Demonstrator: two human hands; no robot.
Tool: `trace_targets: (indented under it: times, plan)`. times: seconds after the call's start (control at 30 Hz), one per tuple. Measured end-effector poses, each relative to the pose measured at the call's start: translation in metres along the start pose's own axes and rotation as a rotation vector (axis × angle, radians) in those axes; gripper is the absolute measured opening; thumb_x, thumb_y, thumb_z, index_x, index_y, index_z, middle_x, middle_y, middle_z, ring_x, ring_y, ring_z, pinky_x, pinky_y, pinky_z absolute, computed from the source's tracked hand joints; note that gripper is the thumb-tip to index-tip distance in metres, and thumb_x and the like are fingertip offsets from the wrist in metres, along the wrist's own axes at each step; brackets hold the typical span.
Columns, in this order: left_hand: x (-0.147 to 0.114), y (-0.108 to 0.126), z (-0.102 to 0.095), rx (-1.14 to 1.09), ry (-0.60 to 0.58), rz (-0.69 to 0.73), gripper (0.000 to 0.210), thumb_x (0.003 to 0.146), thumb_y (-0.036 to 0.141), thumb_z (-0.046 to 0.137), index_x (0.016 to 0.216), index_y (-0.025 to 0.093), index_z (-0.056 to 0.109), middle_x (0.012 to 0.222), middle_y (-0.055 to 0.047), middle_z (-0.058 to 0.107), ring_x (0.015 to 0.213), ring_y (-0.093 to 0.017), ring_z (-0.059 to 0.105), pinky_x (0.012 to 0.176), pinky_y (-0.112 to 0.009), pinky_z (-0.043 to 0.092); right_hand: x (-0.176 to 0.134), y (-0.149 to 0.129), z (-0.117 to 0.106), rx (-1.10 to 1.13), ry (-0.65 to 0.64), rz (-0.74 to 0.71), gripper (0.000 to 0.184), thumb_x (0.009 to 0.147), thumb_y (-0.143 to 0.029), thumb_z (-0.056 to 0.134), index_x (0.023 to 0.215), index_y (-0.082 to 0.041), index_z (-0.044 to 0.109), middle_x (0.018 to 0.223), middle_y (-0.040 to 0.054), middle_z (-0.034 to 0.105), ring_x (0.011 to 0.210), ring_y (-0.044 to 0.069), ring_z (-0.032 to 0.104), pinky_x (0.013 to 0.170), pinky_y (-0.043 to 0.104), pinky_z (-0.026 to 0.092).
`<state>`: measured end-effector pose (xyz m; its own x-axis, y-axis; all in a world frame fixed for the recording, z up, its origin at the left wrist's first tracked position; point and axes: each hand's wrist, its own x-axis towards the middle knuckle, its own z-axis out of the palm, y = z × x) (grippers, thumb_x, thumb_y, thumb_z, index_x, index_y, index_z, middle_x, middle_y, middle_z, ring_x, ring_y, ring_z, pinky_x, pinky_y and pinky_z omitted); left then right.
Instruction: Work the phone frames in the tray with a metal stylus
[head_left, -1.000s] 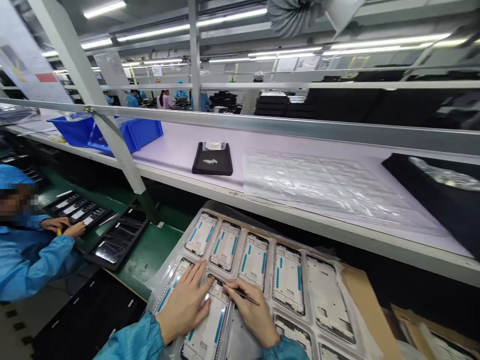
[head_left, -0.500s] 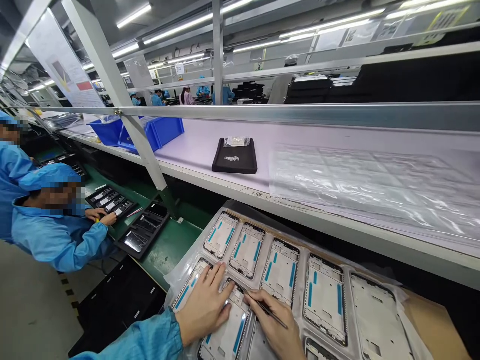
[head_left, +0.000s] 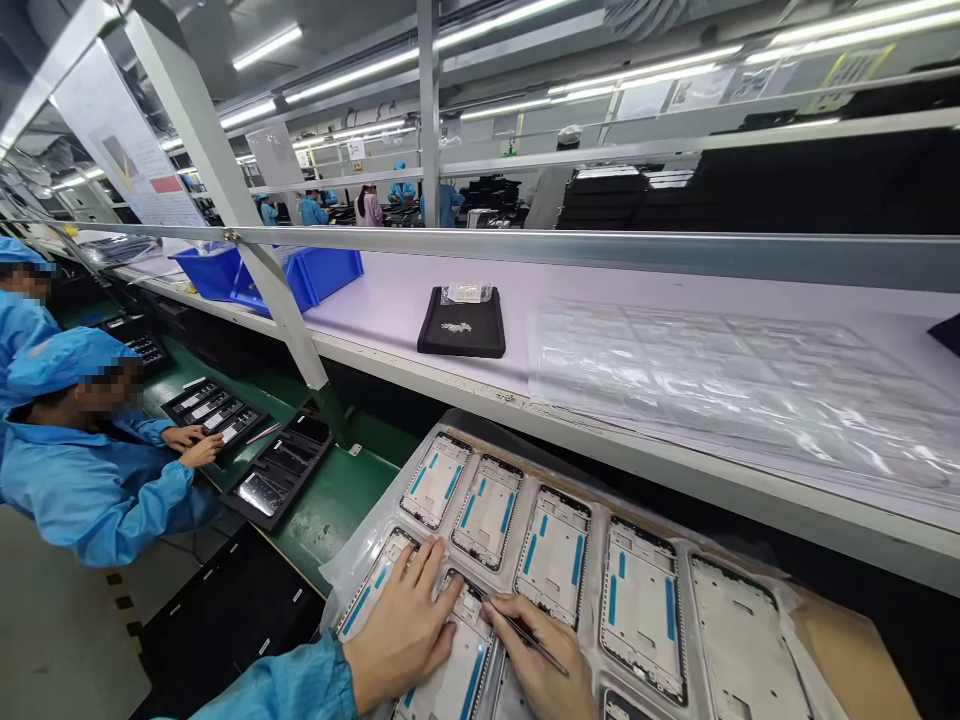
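Note:
My left hand [head_left: 401,630] lies flat with spread fingers on a white phone frame with blue strips [head_left: 457,672], in the near row of a clear plastic tray [head_left: 600,530]. My right hand [head_left: 541,658] is closed around thin dark tweezers [head_left: 525,632], whose tip touches the top edge of that same frame. The tray holds several more white frames, such as one [head_left: 556,556] just beyond my right hand. Both sleeves are blue.
A white shelf [head_left: 390,310] above carries a black tray [head_left: 463,325], blue bins [head_left: 300,272] and clear plastic sheets [head_left: 720,375]. A slanted metal post [head_left: 262,270] stands at left. Co-workers in blue [head_left: 82,470] handle black trays [head_left: 274,482] on a green belt.
The view shifted slightly, so my hands and the tray sit lower in the picture. My hands keep their hold on the frame and the tweezers.

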<state>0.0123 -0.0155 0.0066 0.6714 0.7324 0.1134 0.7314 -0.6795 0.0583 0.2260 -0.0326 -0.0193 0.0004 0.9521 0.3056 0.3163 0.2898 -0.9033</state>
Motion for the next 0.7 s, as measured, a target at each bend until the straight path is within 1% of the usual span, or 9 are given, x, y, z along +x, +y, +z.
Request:
trace_targets:
  times: [0.1,0.23,0.37,0.47,0.6,0.7]
  plan:
    - [-0.001,0.001,0.001,-0.004,0.012,0.004,0.049,0.099,0.034,0.054,0.144,0.016,0.047,0.156,-0.024,0.041,0.142,-0.042,0.041,0.111,-0.061,0.040,-0.006,0.011,-0.002,-0.030,-0.001,-0.019,0.015,0.091,-0.039,0.070,0.089,-0.026,0.076,0.092,0.0028,0.079,0.087,0.022,0.077,0.086,0.020,0.060]
    - [-0.002,0.000,0.002,-0.043,0.015,0.004,0.049,0.099,0.033,0.054,0.144,0.016,0.048,0.159,-0.023,0.037,0.144,-0.041,0.039,0.113,-0.061,0.038,-0.010,0.016,-0.004,-0.014,-0.072,-0.020,0.013,0.094,-0.035,0.067,0.093,-0.026,0.077,0.098,0.0041,0.079,0.094,0.023,0.077,0.090,0.023,0.060]
    - [-0.003,-0.001,0.005,-0.056,0.020,-0.001,0.048,0.099,0.033,0.055,0.144,0.017,0.048,0.158,-0.022,0.038,0.144,-0.041,0.039,0.113,-0.061,0.037,-0.011,0.015,-0.005,0.002,-0.080,-0.034,0.016,0.094,-0.037,0.067,0.095,-0.027,0.079,0.099,0.0041,0.079,0.094,0.024,0.077,0.091,0.024,0.060]
    - [-0.004,-0.002,0.007,-0.059,0.023,0.005,0.050,0.097,0.032,0.056,0.144,0.017,0.047,0.158,-0.022,0.039,0.144,-0.041,0.039,0.113,-0.062,0.038,-0.010,0.015,-0.005,0.010,-0.085,0.028,0.019,0.094,-0.042,0.067,0.093,-0.027,0.079,0.099,0.0042,0.079,0.094,0.024,0.076,0.091,0.023,0.060]
    - [-0.004,-0.002,0.006,-0.061,0.034,0.000,0.053,0.092,0.020,0.057,0.144,0.017,0.046,0.160,-0.021,0.036,0.145,-0.041,0.038,0.113,-0.062,0.038,-0.007,0.012,-0.004,0.020,-0.104,0.099,0.025,0.094,-0.047,0.066,0.087,-0.026,0.077,0.098,0.0052,0.079,0.095,0.025,0.076,0.088,0.022,0.060]
    - [-0.005,-0.001,0.004,-0.065,0.036,-0.001,0.054,0.090,0.016,0.057,0.143,0.017,0.047,0.161,-0.021,0.035,0.145,-0.040,0.038,0.114,-0.062,0.037,-0.006,0.011,-0.003,0.030,-0.099,0.084,0.024,0.094,-0.046,0.066,0.088,-0.026,0.077,0.098,0.0051,0.079,0.095,0.025,0.076,0.087,0.022,0.061]
